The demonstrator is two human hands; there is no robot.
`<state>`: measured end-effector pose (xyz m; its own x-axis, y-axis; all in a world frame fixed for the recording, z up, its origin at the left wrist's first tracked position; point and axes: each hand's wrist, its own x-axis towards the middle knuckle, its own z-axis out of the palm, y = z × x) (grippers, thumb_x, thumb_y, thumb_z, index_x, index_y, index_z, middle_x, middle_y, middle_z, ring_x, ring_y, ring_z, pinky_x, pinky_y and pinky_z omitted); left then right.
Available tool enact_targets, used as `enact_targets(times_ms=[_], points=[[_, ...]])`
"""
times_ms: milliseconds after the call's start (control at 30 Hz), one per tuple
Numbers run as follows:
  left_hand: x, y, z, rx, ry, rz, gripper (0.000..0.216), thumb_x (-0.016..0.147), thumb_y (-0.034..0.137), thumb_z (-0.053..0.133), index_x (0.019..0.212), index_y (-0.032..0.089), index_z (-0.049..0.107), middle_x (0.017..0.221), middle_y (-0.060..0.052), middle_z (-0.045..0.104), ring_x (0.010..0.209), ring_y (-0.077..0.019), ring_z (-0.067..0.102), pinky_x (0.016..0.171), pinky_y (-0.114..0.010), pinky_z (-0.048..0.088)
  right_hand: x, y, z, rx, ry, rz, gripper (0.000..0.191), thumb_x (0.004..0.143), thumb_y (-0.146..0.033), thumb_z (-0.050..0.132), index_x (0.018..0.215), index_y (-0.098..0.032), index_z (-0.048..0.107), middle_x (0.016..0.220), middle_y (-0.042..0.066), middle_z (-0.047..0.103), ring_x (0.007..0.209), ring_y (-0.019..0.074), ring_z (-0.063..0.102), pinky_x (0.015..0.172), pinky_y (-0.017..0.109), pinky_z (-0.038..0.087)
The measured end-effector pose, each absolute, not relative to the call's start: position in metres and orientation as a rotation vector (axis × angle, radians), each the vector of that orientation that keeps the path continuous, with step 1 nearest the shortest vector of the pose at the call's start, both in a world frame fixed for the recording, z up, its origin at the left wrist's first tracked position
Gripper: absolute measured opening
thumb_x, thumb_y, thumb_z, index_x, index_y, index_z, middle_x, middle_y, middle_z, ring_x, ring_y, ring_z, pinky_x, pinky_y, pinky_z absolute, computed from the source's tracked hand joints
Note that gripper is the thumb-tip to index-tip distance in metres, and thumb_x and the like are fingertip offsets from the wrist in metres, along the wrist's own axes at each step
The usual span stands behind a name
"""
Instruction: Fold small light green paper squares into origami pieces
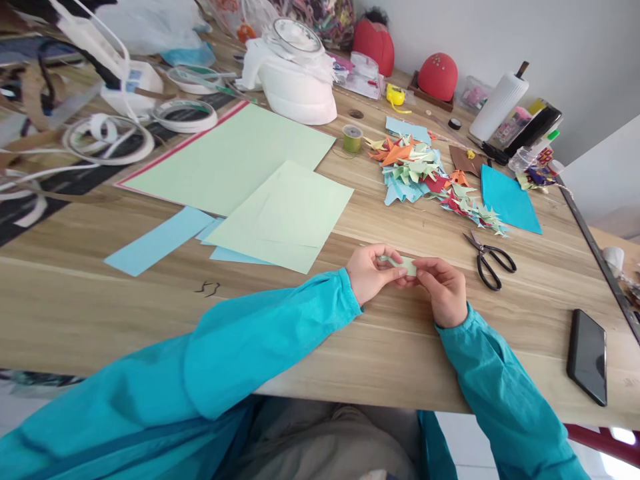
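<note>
Between my two hands is a small folded piece of pale green paper, held just above the wooden table near its front edge. My left hand pinches its left end between thumb and fingers. The right end is pinched by my right hand. My fingers cover much of the paper, so its full shape is hidden. Black-handled scissors lie to the right of my right hand, blades slightly apart. Beyond the hands sits a pile of folded paper stars or cranes in orange, green, blue and red.
Pale green sheets and blue paper strips lie to the left. A thread spool stands beyond them. A phone rests at the right edge. Tape rolls, cables and a white fabric-covered form crowd the back left.
</note>
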<state>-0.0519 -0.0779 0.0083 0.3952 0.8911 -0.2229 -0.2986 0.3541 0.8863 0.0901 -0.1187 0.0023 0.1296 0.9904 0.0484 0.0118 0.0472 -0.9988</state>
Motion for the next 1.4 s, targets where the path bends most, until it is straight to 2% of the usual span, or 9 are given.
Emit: enact_targets(times_ms=[167,400,767,1133,1400], points=[[-0.051,-0.078,0.008,0.870,0.836,0.896,0.029,0.052,0.015,0.078,0.067,0.011,0.054,0.049,0.000,0.063,0.045,-0.0135,0.062,0.049,-0.024,0.053,0.096,-0.116,-0.001,-1.244,-1.073,1.067,0.014,0.071,-0.027,0.062,0.083,-0.019,0.063,0.066,-0.001,0.065,0.054,0.0125,0.060,0.056,0.029,0.051],[-0.052,-0.078,0.007,0.902,0.821,0.894,0.028,0.053,0.018,0.078,0.068,0.011,0.056,0.050,0.000,0.064,0.047,-0.0136,0.062,0.051,-0.025,0.054,0.087,-0.119,0.006,-1.256,-1.242,1.074,0.026,0.069,-0.030,0.067,0.092,-0.021,0.059,0.064,-0.002,0.063,0.061,0.0148,0.063,0.061,0.029,0.051],[-0.052,-0.078,0.006,0.831,0.762,0.876,0.019,0.063,0.019,0.072,0.071,0.011,0.056,0.056,-0.002,0.065,0.051,-0.0140,0.063,0.055,-0.027,0.054,0.089,-0.120,0.006,-1.284,-1.237,1.011,0.026,0.068,-0.031,0.068,0.089,-0.020,0.060,0.067,0.000,0.063,0.060,0.0131,0.061,0.057,0.028,0.051],[-0.054,-0.077,0.008,0.950,0.785,0.858,0.023,0.058,0.014,0.074,0.071,0.012,0.055,0.054,0.000,0.065,0.050,-0.0129,0.063,0.056,-0.026,0.053,0.085,-0.120,0.009,-1.305,-1.260,0.991,0.025,0.069,-0.035,0.067,0.088,-0.020,0.060,0.066,0.000,0.063,0.060,0.0144,0.061,0.058,0.030,0.051],[-0.054,-0.077,0.009,0.965,0.792,0.851,0.023,0.058,0.010,0.072,0.071,0.012,0.054,0.050,0.001,0.062,0.048,-0.0117,0.062,0.054,-0.023,0.053,0.088,-0.120,0.004,-1.307,-1.311,0.989,0.025,0.069,-0.028,0.068,0.091,-0.020,0.060,0.061,-0.002,0.057,0.055,0.0120,0.056,0.054,0.027,0.045]])
